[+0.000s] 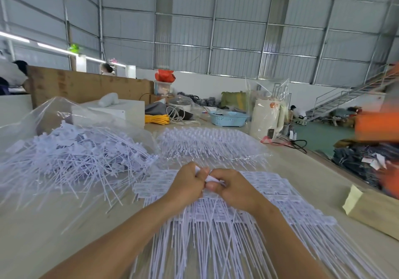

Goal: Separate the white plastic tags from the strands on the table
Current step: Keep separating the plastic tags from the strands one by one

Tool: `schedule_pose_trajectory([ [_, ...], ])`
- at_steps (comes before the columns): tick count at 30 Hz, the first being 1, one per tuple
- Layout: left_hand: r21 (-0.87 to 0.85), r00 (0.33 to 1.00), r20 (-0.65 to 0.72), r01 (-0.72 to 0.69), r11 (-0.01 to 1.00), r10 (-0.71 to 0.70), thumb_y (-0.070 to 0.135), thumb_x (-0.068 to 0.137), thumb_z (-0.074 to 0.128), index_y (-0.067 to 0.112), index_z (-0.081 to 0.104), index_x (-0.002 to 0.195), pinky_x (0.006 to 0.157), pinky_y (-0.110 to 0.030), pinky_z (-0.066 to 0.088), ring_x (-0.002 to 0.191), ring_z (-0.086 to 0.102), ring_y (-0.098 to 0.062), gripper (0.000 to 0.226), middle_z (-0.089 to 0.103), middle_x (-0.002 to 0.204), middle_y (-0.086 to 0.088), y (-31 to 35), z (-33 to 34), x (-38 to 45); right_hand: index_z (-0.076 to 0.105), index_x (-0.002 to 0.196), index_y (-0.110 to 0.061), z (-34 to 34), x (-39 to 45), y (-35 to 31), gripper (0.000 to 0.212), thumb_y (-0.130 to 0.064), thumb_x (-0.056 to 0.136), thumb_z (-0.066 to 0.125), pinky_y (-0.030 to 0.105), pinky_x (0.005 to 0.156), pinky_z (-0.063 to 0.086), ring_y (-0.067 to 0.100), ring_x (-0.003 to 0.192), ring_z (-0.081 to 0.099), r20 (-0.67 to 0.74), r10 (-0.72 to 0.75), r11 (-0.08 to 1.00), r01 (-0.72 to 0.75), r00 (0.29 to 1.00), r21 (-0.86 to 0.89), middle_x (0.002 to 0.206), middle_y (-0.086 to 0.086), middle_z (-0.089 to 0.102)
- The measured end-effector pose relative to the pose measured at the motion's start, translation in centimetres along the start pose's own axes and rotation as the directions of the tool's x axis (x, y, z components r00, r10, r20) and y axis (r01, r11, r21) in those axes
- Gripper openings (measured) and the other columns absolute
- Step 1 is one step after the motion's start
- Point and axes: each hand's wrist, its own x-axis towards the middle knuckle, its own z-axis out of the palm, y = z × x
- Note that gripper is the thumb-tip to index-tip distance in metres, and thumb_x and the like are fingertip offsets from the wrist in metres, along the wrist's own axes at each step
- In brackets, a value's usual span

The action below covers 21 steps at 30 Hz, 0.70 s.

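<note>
Head view: left hand and right hand meet at frame centre, both pinching one white tag between curled fingers, just above the sheet of joined tags lying on the surface. Its strands fan toward the lower edge. Loose pile of tags sits mid-left on clear plastic; blue basket further up.

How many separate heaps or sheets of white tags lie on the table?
3: a loose heap on clear plastic at left, a joined sheet farther back, and the sheet under both hands. More may be hidden under them.
</note>
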Motion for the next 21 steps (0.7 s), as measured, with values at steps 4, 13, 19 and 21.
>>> schedule_pose_trajectory([
  [4, -0.077, 0.995, 0.092, 0.055, 0.996, -0.048, 0.023, 0.099, 0.048, 0.011, 0.045, 0.077, 0.039, -0.018, 0.03, 0.031, 0.037, -0.003, 0.025, 0.047, 0.055, -0.004, 0.1, -0.2, 0.1, 0.066, 0.091, 0.005, -0.6, -0.1, -0.3, 0.012, -0.004, 0.089, 0.059, 0.028, 0.067, 0.039, 0.022, 0.073, 0.051, 0.032, 0.015, 0.999, -0.016, 0.999, 0.033, 0.084, 0.019, 0.062],
  [13, -0.284, 0.97, 0.243, 0.088, 0.955, -0.017, 0.019, 0.096, 0.054, 0.009, 0.051, 0.081, 0.038, -0.016, 0.03, 0.039, 0.036, -0.006, 0.018, 0.051, 0.053, 0.002, 0.2, -1.8, -0.2, 0.054, 0.06, -0.015, -2.6, -0.6, 1.0, 0.029, -0.012, 0.088, 0.063, 0.023, 0.059, 0.033, 0.009, 0.056, 0.041, -0.157, 0.107, 0.994, -0.105, 0.982, 0.02, 0.06, -0.002, 0.046],
  [19, -0.486, 0.976, 0.135, 0.218, 0.847, -0.174, 0.011, 0.098, 0.049, 0.009, 0.058, 0.085, 0.036, -0.014, 0.032, 0.038, 0.049, -0.009, 0.016, 0.065, 0.055, -0.006, 0.4, -1.7, 0.2, 0.068, 0.091, -0.012, -1.3, -0.2, -0.6, 0.011, -0.004, 0.085, 0.064, 0.013, 0.066, 0.043, 0.018, 0.078, 0.057, -0.128, 0.113, 0.966, -0.079, 0.985, 0.246, 0.092, 0.009, 0.061],
  [21, -0.536, 0.962, 0.184, 0.271, 0.8, -0.202, 0.022, 0.1, 0.045, 0.006, 0.06, 0.082, 0.036, -0.015, 0.03, 0.038, 0.048, -0.012, 0.029, 0.059, 0.052, -0.007, 0.8, -1.3, 0.1, 0.064, 0.103, -0.018, -0.6, 0.1, -0.8, 0.025, -0.003, 0.083, 0.066, 0.02, 0.068, 0.044, 0.017, 0.08, 0.056, -0.079, 0.125, 0.969, -0.105, 0.989, 0.222, 0.099, 0.005, 0.052],
])
